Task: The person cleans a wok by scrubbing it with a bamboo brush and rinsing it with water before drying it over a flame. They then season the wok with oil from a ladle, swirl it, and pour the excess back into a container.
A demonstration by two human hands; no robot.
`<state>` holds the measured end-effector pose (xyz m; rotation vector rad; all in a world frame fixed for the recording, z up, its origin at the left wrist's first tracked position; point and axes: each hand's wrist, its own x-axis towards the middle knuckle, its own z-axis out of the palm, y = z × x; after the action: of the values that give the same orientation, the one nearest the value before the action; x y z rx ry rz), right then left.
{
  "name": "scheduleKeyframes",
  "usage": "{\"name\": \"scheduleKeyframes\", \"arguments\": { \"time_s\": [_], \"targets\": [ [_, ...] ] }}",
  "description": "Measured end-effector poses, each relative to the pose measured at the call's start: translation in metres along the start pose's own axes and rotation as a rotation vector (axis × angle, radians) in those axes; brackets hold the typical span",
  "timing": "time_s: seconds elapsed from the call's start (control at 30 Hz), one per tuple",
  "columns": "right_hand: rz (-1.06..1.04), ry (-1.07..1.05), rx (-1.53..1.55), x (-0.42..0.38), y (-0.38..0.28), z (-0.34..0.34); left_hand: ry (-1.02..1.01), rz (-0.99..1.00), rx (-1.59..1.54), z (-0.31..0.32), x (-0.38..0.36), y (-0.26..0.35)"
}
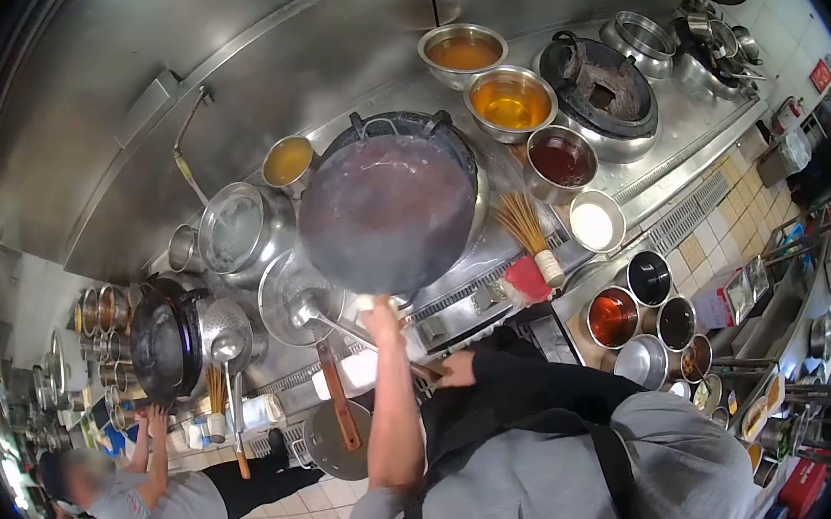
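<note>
My left hand is closed on a pale cloth at the near rim of a big dark wok, which sits over the burner with its far handle showing. My right hand is closed around the handle of a metal ladle, low in front of the stove. The ladle's bowl rests over a round wire strainer left of the wok. A wooden strainer handle points down beside my left forearm.
Bowls of amber liquid, a pot of dark red sauce and a bamboo brush stand right of the wok. A pot stands left. Another person works at a second wok.
</note>
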<state>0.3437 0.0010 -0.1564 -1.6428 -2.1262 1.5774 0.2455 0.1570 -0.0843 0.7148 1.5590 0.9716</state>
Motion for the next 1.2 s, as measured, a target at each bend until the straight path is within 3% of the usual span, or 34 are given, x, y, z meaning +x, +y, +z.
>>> {"name": "scheduleKeyframes", "arguments": {
  "time_s": [0.03, 0.07, 0.1, 0.13, 0.27, 0.37, 0.43, 0.47, 0.5, 0.53, 0.57, 0.6, 0.63, 0.7, 0.77, 0.83, 0.9, 0.97, 1.07, 1.1, 1.17, 1.2],
  "targets": [
    [-0.015, 0.109, 0.216, 0.032, 0.017, 0.046, -0.01, -0.031, -0.093, 0.014, -0.001, -0.01],
    [-0.172, 0.126, 0.324, 0.003, -0.023, 0.017, -0.052, -0.055, -0.119, 0.027, -0.003, -0.014],
    [-0.406, 0.176, 0.416, 0.046, -0.02, 0.044, -0.095, -0.081, -0.143, 0.036, -0.002, -0.019],
    [-0.357, 0.141, 0.552, 0.065, -0.001, 0.07, -0.212, -0.045, -0.216, 0.043, 0.007, -0.031],
    [-0.275, 0.074, 0.962, 0.063, -0.041, 0.044, -0.33, -0.446, -0.177, 0.051, 0.007, -0.013],
    [-0.238, 0.097, 1.213, 0.06, -0.063, 0.019, -0.668, -0.524, -0.136, 0.02, -0.036, 0.011],
    [-0.227, 0.136, 1.344, 0.052, -0.078, -0.004, -1.097, -0.411, 0.14, -0.023, -0.074, 0.037],
    [-0.222, 0.156, 1.387, 0.043, -0.085, -0.017, -1.186, -0.004, 0.278, -0.048, -0.083, 0.035],
    [-0.222, 0.177, 1.407, 0.028, -0.085, -0.031, -1.297, 0.06, 0.212, -0.066, -0.086, 0.038],
    [-0.204, 0.173, 1.393, 0.011, -0.082, -0.047, -1.408, 0.117, 0.136, -0.082, -0.093, 0.05],
    [-0.179, 0.167, 1.366, -0.006, -0.076, -0.062, -1.542, -0.179, -0.144, -0.091, -0.106, 0.08],
    [-0.16, 0.154, 1.321, -0.031, -0.06, -0.078, -1.425, -0.329, -0.161, -0.107, -0.089, 0.065],
    [-0.141, 0.141, 1.276, -0.056, -0.044, -0.095, -1.26, -0.225, -0.156, -0.11, -0.074, 0.055],
    [-0.017, 0.438, 1.063, -0.118, -0.048, -0.142, -0.942, -0.317, -0.019, -0.108, -0.04, 0.038],
    [-0.028, 0.683, 1.049, -0.153, -0.019, -0.171, -0.84, -0.391, -0.202, -0.079, -0.009, 0.017],
    [0.076, 0.888, 1.042, -0.171, -0.013, -0.202, -0.718, -0.47, -0.189, -0.049, 0.018, -0.001],
    [0.23, 1.203, 0.455, -0.155, 0.042, -0.229, -0.598, -0.531, -0.222, -0.011, 0.031, -0.013],
    [0.538, 1.455, -0.127, -0.139, 0.071, -0.263, -0.505, -0.529, -0.168, 0.026, 0.05, -0.037],
    [0.658, 1.38, -0.126, -0.136, 0.103, -0.309, -0.403, -0.522, -0.175, 0.053, 0.035, -0.019],
    [0.597, 1.402, -0.252, -0.13, 0.13, -0.318, -0.389, -0.526, -0.217, 0.057, 0.038, -0.022],
    [0.56, 1.127, 0.73, -0.144, 0.13, -0.35, -0.348, -0.536, -0.304, 0.058, 0.05, -0.035],
    [0.372, 1.091, 1.009, -0.146, 0.146, -0.356, -0.303, -0.469, -0.388, 0.057, 0.04, -0.028]
  ]
}}
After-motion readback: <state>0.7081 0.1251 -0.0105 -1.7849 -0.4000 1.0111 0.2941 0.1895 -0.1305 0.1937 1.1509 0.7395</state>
